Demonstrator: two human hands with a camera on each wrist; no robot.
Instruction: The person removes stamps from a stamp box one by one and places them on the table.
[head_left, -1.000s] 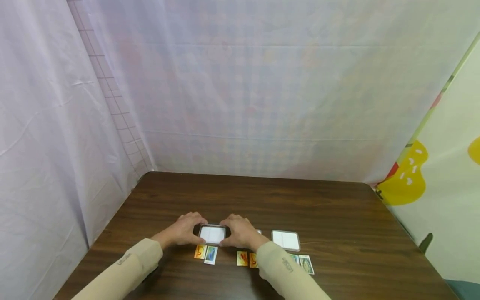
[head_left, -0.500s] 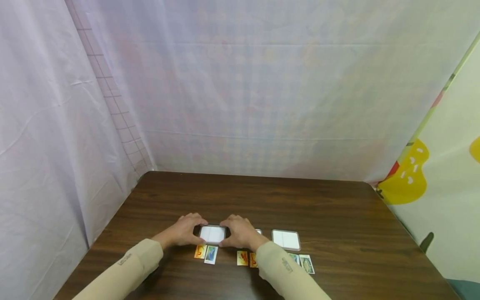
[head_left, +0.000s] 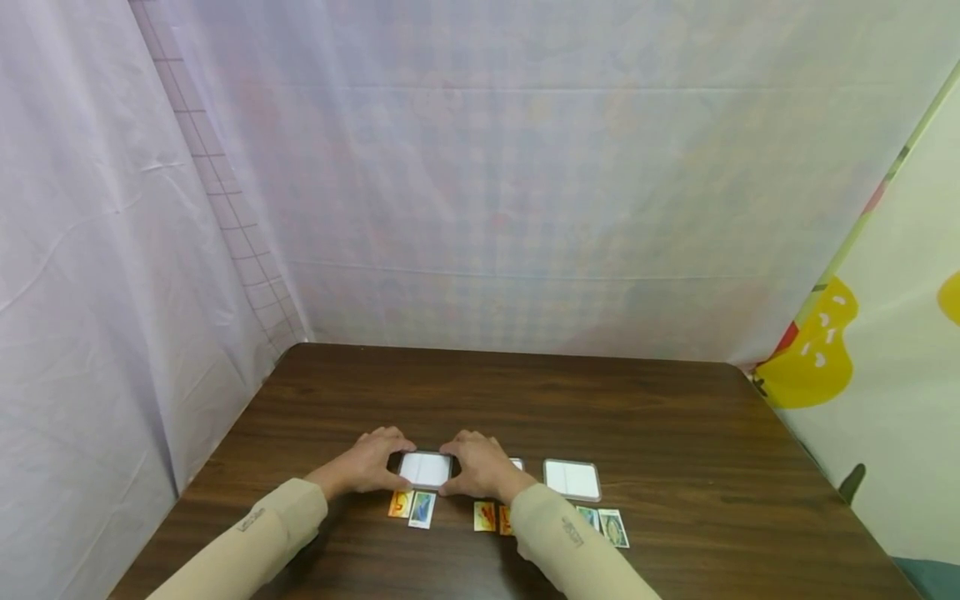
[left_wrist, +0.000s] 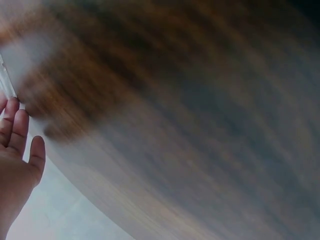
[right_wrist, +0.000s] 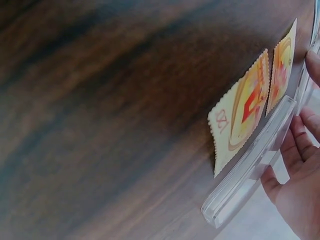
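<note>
We see both hands low in the centre of the head view, on either side of a small clear case with a white insert, lying flat on the dark wood table. Left hand curls fingers round the case's left edge, right hand round its right edge; our read is that gripping from opposite sides keeps it from sliding. Right wrist view shows the right fingertips on a clear plastic rim. Left wrist view is blurred, so contact is unconfirmed there.

Just below the case in the frame lie two stamps, flat and face up. Further stamps sit lower right, partly hidden by the beige sleeve. A second clear case lies right of the hands, apart from them, with more stamps below it. The spread looks like sorting by group.
</note>
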